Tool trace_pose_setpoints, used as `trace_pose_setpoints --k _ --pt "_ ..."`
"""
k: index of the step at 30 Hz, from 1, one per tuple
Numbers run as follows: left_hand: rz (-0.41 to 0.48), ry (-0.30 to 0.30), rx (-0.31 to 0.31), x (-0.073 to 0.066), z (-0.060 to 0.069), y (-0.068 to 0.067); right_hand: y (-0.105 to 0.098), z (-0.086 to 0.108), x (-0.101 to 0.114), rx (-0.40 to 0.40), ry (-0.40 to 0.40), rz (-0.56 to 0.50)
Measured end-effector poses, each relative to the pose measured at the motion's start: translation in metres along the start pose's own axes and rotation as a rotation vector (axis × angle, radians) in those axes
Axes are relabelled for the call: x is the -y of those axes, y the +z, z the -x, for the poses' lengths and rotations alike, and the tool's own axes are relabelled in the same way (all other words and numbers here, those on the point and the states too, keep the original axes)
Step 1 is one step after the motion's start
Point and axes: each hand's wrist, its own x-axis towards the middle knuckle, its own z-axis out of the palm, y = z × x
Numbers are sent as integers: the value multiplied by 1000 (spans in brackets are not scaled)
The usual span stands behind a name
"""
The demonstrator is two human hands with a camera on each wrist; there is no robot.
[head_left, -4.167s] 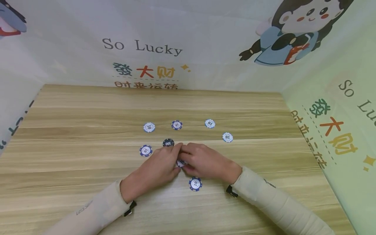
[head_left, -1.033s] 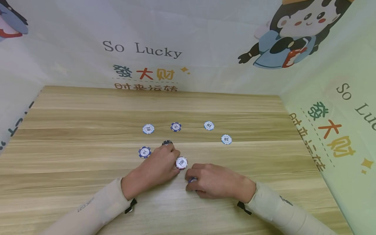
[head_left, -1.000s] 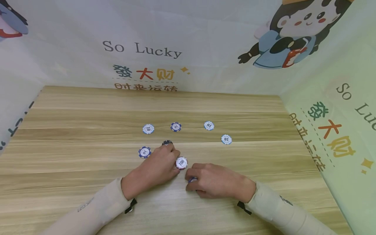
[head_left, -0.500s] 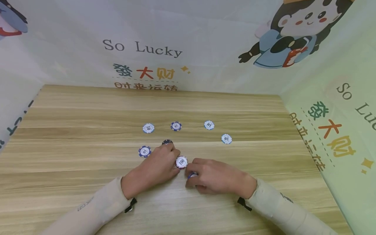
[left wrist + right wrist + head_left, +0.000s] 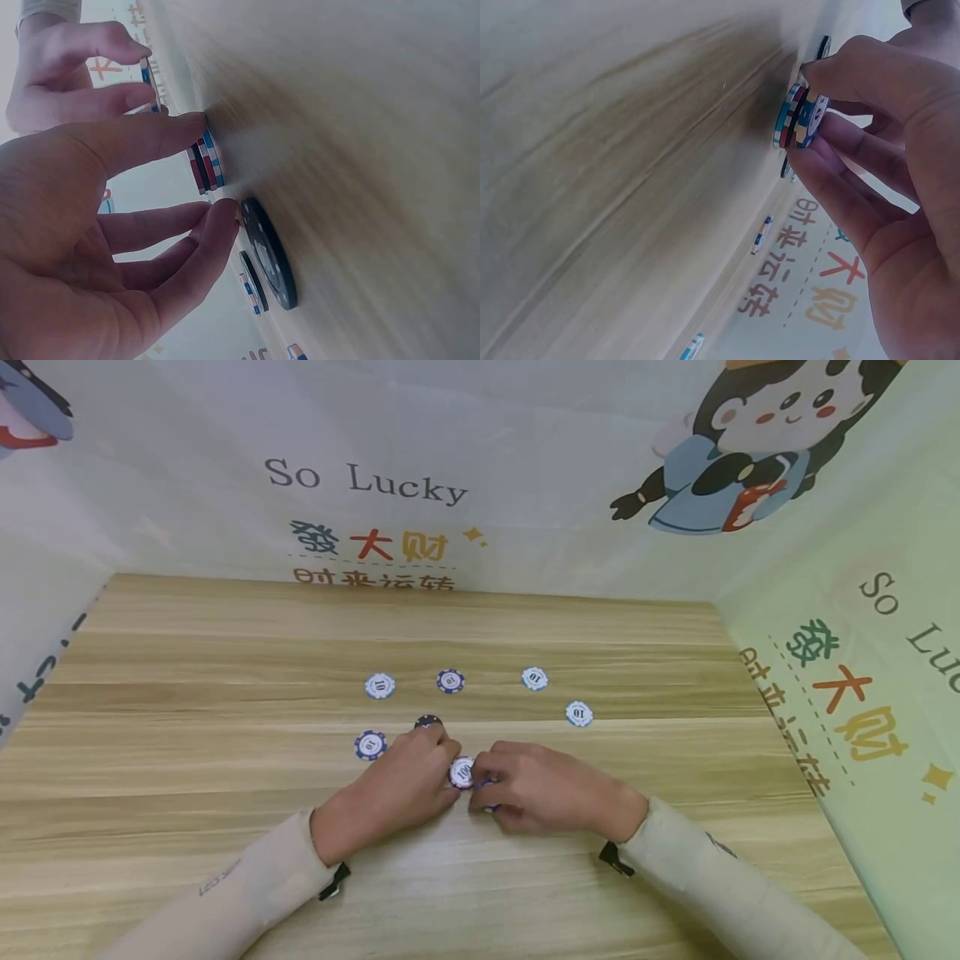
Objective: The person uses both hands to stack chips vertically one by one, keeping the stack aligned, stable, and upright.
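Your right grip (image 5: 551,789) pinches a blue-rimmed chip (image 5: 810,126) close by the short stack (image 5: 461,773) on the worktop (image 5: 225,693); your left grip (image 5: 393,781) looks to brace that stack between thumb and fingertips. Progress, as judged: several chips piled, one in hand not yet set down. Left over: the black chip (image 5: 266,259) at your left grip, left chip (image 5: 371,745), far-left chip (image 5: 379,686), far-middle chip (image 5: 451,681), far-right chip (image 5: 535,678) and right chip (image 5: 579,713), all lying flat. Your fingers hide the stack's right edge and part of the black chip; stack count unclear, and you can't be sure whether the blue-rimmed chip touches it.
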Motion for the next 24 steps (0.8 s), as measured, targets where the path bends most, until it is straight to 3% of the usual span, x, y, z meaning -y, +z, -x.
trace_pose_setpoints --k 14,24 --pt "35 -5 -8 0 0 -1 1 -13 -9 -41 41 -22" --pt "41 -43 30 -1 0 -4 3 -20 -10 -46 89 -46"
